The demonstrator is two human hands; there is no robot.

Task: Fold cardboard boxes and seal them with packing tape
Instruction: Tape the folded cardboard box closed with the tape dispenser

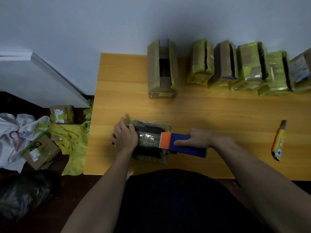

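Observation:
A small dark box wrapped in glossy tape lies near the front edge of the wooden table. My left hand grips the box's left end, fingers curled over its side. My right hand holds a blue tape dispenser with an orange blade guard. The dispenser's orange end lies on the box's right part. A strip of shiny tape runs across the box top between the two hands.
Several taped boxes stand in a row along the wall, and a taller one stands left of them. A yellow utility knife lies at the right. Boxes, yellow bags and cloth lie on the floor at left.

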